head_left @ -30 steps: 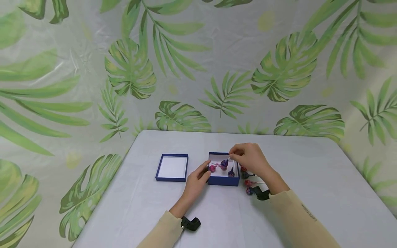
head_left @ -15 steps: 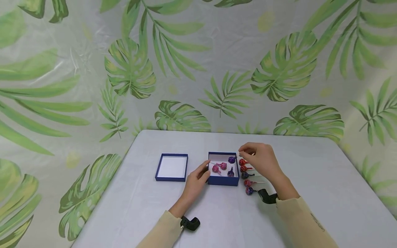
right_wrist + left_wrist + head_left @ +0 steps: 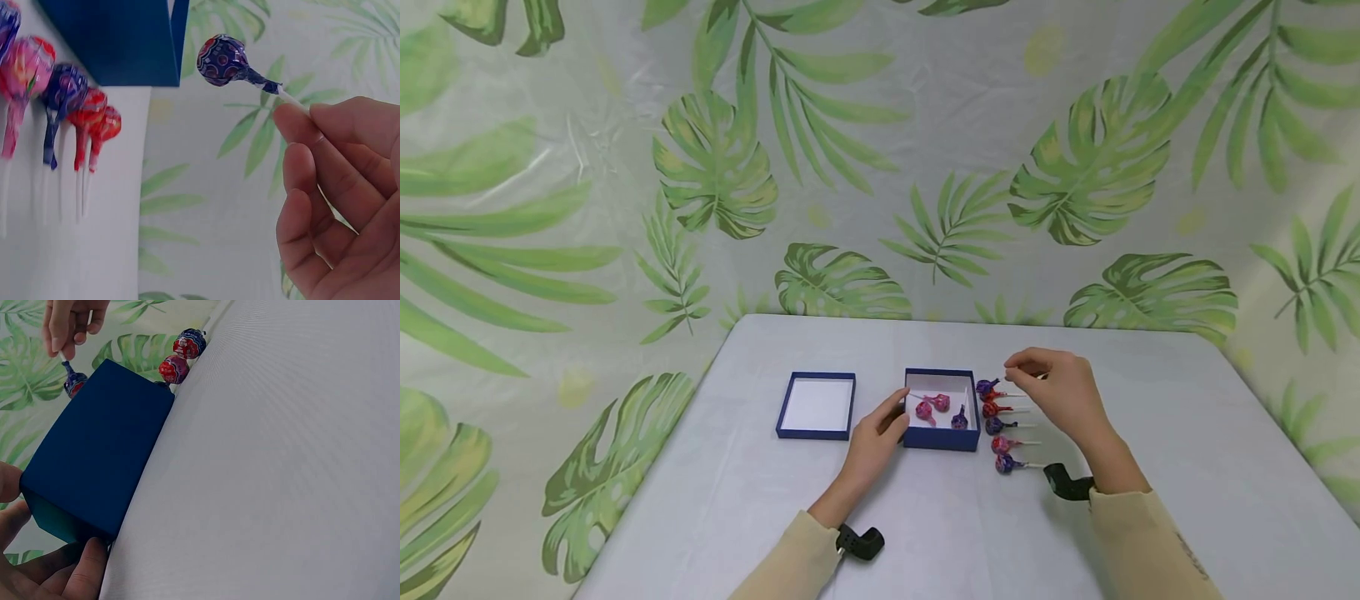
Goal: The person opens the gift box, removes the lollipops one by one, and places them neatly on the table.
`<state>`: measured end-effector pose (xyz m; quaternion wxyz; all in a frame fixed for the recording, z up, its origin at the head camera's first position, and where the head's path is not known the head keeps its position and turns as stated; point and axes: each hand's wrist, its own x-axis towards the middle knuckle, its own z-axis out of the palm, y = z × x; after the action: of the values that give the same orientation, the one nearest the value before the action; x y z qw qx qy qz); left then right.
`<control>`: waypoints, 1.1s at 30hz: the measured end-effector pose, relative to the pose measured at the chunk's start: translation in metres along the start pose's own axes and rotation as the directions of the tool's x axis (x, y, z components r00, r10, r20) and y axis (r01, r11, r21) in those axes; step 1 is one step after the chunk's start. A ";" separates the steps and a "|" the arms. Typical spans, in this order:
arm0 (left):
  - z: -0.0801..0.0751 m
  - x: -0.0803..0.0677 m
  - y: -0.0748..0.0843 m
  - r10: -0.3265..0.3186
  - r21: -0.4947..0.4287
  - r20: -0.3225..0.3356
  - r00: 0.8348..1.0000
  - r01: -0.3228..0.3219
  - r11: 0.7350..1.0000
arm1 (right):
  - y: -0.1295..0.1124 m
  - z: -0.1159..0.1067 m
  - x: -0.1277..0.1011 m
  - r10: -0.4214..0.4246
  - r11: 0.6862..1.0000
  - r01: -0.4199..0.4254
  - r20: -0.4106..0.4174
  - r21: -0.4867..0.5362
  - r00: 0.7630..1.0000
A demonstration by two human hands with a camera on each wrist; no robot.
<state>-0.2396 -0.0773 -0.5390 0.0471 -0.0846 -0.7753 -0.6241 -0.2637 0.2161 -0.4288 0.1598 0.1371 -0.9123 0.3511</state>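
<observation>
My left hand rests its fingertips against the left side of an open blue box. Inside lie two pink lollipops and one purple lollipop. Off the box's right side, my right hand pinches the white stick of a purple lollipop between thumb and index finger. Its wrapped head points toward the box and hangs clear of the table in the right wrist view. The left wrist view has the blue outer wall of the box, with left fingers around its near end.
A row of lollipops lies right of the box, heads toward it: red, dark blue, pink and purple. The blue-rimmed lid lies left, white inside up. A leaf-print sheet hangs behind the white table.
My right hand has carried the purple lollipop up out of the box, rightward over its edge and beyond the far end of the row. My left hand stays at the box.
</observation>
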 end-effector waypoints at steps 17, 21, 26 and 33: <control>-0.002 -0.001 0.001 0.028 0.012 0.010 1.000 -0.028 1.000 | 0.043 -0.012 -0.004 0.144 0.989 -0.144 0.008 0.019 0.990; -0.002 0.000 0.003 0.009 0.007 0.020 1.000 -0.009 1.000 | 0.053 -0.013 -0.002 0.164 0.986 -0.165 0.018 0.028 0.986; -0.002 0.001 0.003 0.012 -0.001 0.018 1.000 -0.012 1.000 | 0.064 -0.011 -0.002 0.194 0.980 -0.196 0.034 0.047 0.980; -0.002 0.000 0.001 -0.004 0.004 0.016 1.000 0.004 1.000 | 0.079 -0.004 -0.003 0.225 0.972 -0.229 0.074 0.051 0.972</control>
<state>-0.2393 -0.0794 -0.5379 0.0395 -0.0879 -0.7771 -0.6220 -0.2887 0.2757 -0.4746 0.0836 0.0483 -0.9162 0.3890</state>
